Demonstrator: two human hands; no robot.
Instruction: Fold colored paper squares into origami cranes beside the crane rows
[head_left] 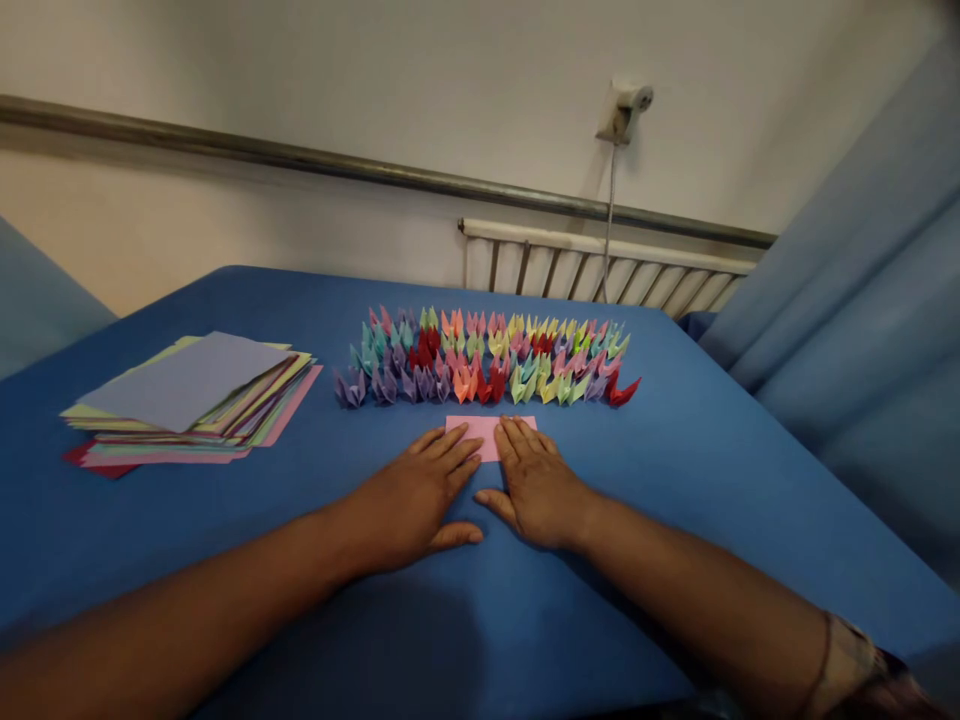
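Note:
A pink sheet of paper (487, 430), a small rectangle that looks folded, lies flat on the blue table (360, 640). My left hand (412, 495) rests with its fingers stretched over the paper's left part, the thumb apart on the table. From the right, my right hand (536, 480) lies flat across the paper's right part, fingers extended and thumb out to the side. Both palms face down, and they cover the lower corners of the sheet. Just beyond the paper stand several rows of folded paper cranes (491, 365) in many colours.
To the left lies a loose stack of coloured paper sheets (195, 390), a greyish-purple one on top. Behind the table are a radiator (600, 265), a metal pipe (337, 160) and a wall socket (622, 110) with a cable. A blue curtain (862, 270) hangs at the right.

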